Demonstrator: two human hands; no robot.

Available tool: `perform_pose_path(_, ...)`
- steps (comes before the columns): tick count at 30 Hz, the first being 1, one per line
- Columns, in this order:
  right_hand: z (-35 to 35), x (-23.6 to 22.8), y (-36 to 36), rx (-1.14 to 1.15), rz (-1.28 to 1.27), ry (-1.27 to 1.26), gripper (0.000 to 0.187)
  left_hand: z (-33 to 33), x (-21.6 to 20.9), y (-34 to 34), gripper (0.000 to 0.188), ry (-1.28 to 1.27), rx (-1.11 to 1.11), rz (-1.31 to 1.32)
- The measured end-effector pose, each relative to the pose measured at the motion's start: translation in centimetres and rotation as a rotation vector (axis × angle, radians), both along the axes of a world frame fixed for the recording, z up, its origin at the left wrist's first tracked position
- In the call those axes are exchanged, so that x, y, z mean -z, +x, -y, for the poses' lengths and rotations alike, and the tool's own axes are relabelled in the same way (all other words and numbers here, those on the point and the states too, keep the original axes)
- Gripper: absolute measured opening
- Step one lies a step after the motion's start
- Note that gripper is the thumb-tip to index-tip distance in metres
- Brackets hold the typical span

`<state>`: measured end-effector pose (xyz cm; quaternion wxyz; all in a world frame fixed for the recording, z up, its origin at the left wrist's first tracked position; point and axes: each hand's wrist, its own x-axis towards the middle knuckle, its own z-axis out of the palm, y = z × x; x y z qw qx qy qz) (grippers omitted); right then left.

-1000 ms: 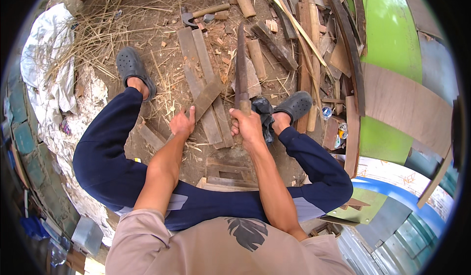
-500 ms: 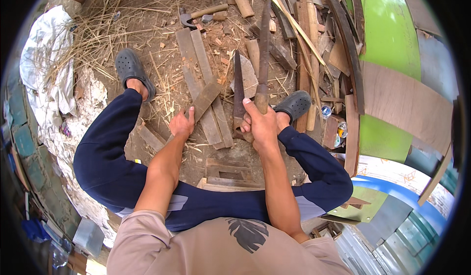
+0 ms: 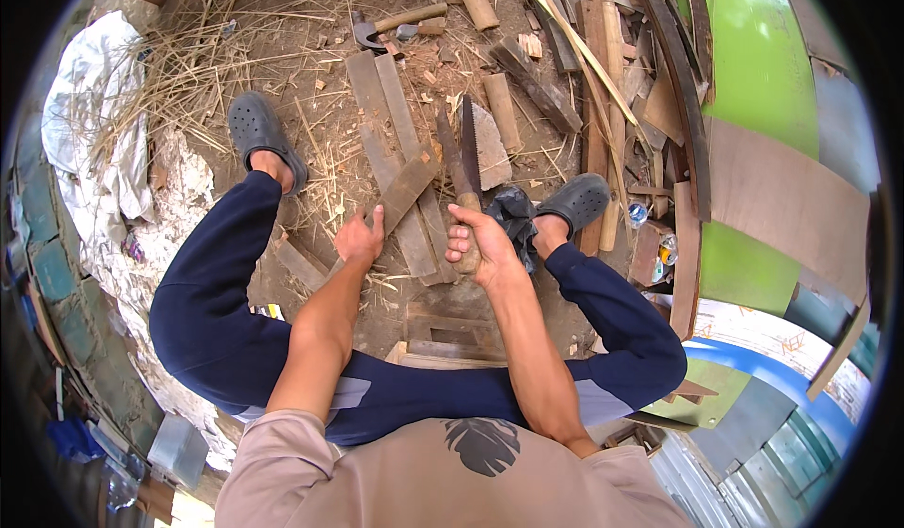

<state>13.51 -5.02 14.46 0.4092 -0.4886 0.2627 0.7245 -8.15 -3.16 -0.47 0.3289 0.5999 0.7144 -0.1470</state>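
My left hand [image 3: 358, 236] is closed on the lower end of a short wooden board [image 3: 409, 187]. That board lies slantwise across two longer boards [image 3: 388, 165] on the ground. My right hand [image 3: 485, 248] is wrapped around a wooden handle [image 3: 468, 206], with a narrow dark blade [image 3: 450, 156] rising from it. Right beside this blade stands the toothed blade of a handsaw [image 3: 469, 142]; its grip is hidden, so I cannot tell whether my hand holds it too. A crumpled black object [image 3: 514, 215], like plastic, lies between my right hand and right foot.
A hammer [image 3: 367, 33] lies beyond the boards. Timber strips [image 3: 595, 104] and offcuts crowd the right, near green panels [image 3: 753, 57]. A flat stone [image 3: 492, 151] lies past the blades. Straw litters the far left, by a white cloth [image 3: 89, 104]. A wooden frame [image 3: 452, 330] lies near me.
The wooden-handled blade has swung left and tilted, crossing to the saw's left side. My right hand has shifted, and the black object now shows. My left hand keeps its hold on the board.
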Motion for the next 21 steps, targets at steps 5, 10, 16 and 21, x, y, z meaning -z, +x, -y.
perform_pose_path(5, 0.5, 1.1, -1.5, 0.200, -0.169, 0.079, 0.016, 0.4, 0.4, -0.3, 0.067, 0.023, 0.009, 0.000)
perform_pose_path(10, -0.7, -1.3, -1.6, -0.026, 0.084, 0.033, 0.018, 0.2, 0.4, -0.2, 0.067, 0.016, 0.005, 0.004)
perform_pose_path(16, -0.9, -8.1, -0.9, -0.228, 0.735, 0.211, 0.022, 0.5, 0.6, -0.5, 0.068, 0.038, 0.002, 0.003)
perform_pose_path(21, 0.6, -1.0, -1.9, -0.304, 0.509, 0.017, 0.020, 0.0, -0.1, 0.3, 0.069, -0.029, 0.018, -0.021)
